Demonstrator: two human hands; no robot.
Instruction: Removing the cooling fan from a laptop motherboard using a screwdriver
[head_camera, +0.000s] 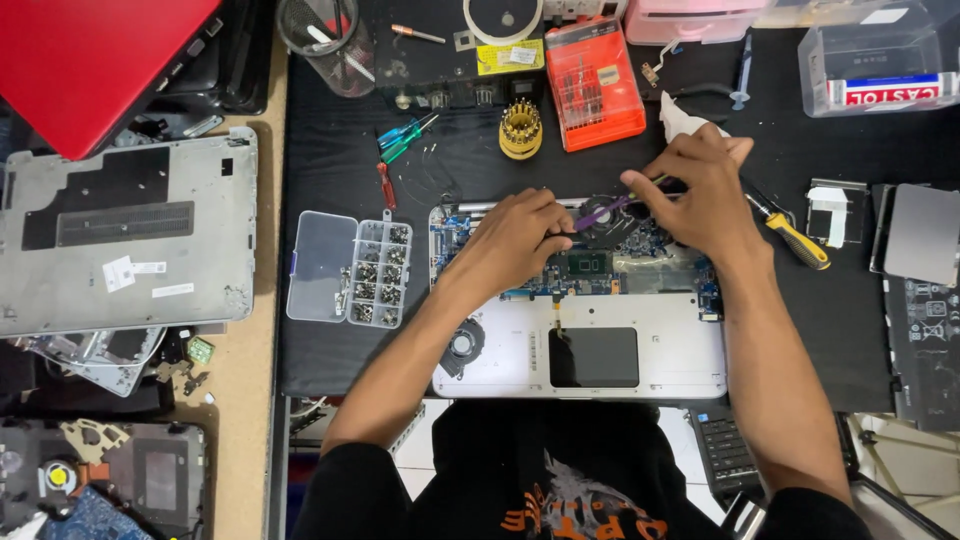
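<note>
An opened silver laptop base (640, 350) lies on the black mat, its blue circuit board (640, 262) and a round fan (463, 345) exposed. My left hand (510, 245) rests on the board with fingers pinched at a dark round part (605, 222) near the laptop's back edge. My right hand (700, 190) grips a thin purple tool (598, 210) whose tip lies over that same part. The two hands are nearly touching above it.
A clear screw organiser (350, 268) lies left of the laptop. A yellow-handled screwdriver (795, 238), an orange bit case (593, 85), a yellow bit holder (521, 130), small screwdrivers (405, 138) and a grey laptop cover (130, 235) surround the work.
</note>
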